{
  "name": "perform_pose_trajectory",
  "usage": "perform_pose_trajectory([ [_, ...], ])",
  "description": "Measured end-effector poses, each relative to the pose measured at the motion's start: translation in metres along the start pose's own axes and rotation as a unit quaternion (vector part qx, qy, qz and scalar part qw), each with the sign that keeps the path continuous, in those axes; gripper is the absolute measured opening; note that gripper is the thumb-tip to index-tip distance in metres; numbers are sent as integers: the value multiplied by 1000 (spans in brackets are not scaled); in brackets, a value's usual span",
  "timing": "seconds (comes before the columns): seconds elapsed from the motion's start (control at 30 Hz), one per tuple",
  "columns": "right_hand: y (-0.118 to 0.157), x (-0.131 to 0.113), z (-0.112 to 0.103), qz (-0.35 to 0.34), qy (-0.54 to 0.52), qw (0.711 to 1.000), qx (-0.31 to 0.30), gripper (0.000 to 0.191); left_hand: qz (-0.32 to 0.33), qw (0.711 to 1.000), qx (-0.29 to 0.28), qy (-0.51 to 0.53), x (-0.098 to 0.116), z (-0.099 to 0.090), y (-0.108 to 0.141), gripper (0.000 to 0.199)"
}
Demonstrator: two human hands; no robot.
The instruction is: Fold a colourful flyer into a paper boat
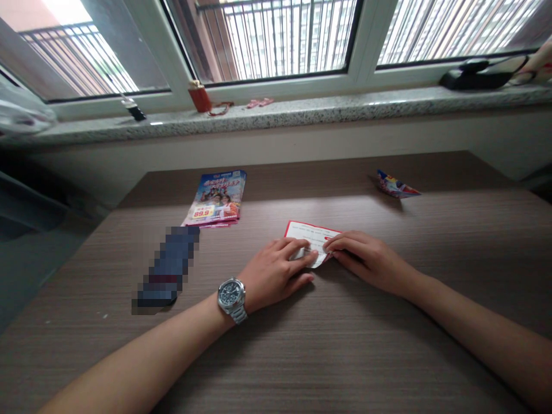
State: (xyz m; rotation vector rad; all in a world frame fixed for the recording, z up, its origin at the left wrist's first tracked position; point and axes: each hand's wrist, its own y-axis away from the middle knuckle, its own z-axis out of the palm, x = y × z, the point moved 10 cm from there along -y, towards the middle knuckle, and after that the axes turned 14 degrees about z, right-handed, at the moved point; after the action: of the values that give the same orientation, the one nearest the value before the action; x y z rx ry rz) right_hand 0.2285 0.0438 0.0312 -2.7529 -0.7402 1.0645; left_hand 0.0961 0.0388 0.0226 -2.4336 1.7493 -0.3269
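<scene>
Here we go: a red-bordered paper slip (313,241) lies on the wood-grain table (345,356), its near end bent up, and both hands are right on it! The left hand (276,273) comes in from one side, its fingers (302,254) curled close together over the slip's near edge. The right hand (366,259) meets it from the other side, fingers (340,241) bunched and pinching the slip's right edge. Neither hand is spread wide, and both have hold of that slip.

A steel wristwatch (232,299) sits on the left wrist, just beside the slip. Farther left of the slip lies a pixelated object (166,267), too blurred to name. Beyond the slip, to the left, a colourful brochure (214,198) lies flat, showing a "89.9" price. Beyond the slip, to the right, a folded scrap of printed paper (397,185) sits on the table. Well beyond the slip runs a granite windowsill (276,112), carrying a red cylinder (199,96) and a black bag (478,75).
</scene>
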Motion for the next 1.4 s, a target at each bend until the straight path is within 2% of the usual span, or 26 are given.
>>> perform_pose_trajectory([
  [0.27,-5,6,-2,11,24,999,18,17,36,999,-9,31,13,0,-5,47],
  [0.37,-6,9,-3,12,31,999,23,17,42,998,4,50,15,-3,-5,46],
  [0.5,-7,13,-3,20,31,999,29,18,43,997,21,63,13,-6,-5,54],
  [0.67,-12,15,-2,34,25,999,33,15,65,997,-4,29,17,-3,-5,46],
  [0.97,-9,7,-7,13,45,998,50,19,45,999,-24,18,15,-1,-7,49],
  [1.2,3,-6,2,-49,104,993,4,29,29,999,-28,8,14,1,-6,49],
  [1.4,6,-2,13,-48,128,990,-39,41,37,999,-37,3,15,2,-5,50],
])
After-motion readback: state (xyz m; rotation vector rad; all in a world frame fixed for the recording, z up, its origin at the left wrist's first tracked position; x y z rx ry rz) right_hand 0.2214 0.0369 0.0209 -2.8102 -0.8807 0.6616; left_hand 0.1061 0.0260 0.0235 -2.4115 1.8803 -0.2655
